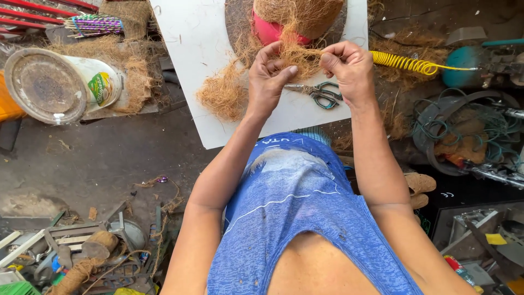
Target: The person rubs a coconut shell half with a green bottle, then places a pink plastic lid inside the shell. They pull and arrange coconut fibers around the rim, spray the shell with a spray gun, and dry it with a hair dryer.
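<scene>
My left hand [268, 76] and my right hand [348, 68] both pinch a tuft of brown coconut fibre [302, 56] and hold it between them above a white board [191, 49]. Just beyond the tuft stands a red pot [268, 31] topped with a big mass of the same fibre [297, 13]. Grey-handled scissors [321, 93] lie on the board under my hands. A loose clump of fibre [224, 94] rests on the board to the left of my left hand.
A white bucket [54, 82] lies on its side at the left. A yellow coiled hose [401, 63] runs right toward a teal tool [461, 65]. Green cord and a dark ring [464, 131] sit at the right. Twine spools and scrap [87, 257] clutter the lower left floor.
</scene>
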